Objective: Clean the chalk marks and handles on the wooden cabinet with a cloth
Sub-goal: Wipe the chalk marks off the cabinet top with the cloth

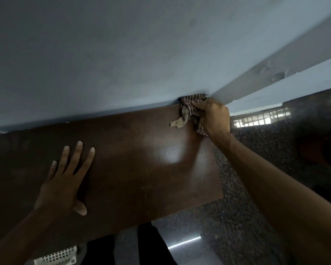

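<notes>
I look down on the dark brown top of the wooden cabinet (134,161), which stands against a blue-grey wall. My right hand (214,117) is shut on a striped cloth (189,109) and presses it onto the cabinet's far right corner, next to the wall. My left hand (65,180) lies flat on the left part of the top, fingers spread, holding nothing. Faint pale scuffs show on the wood near the middle. No handles are in view.
The wall (122,54) meets the cabinet's back edge, and a pale pillar (275,60) juts out at the right corner. Speckled dark granite floor (256,188) lies to the right and below. A white plastic basket (59,257) sits at the bottom left.
</notes>
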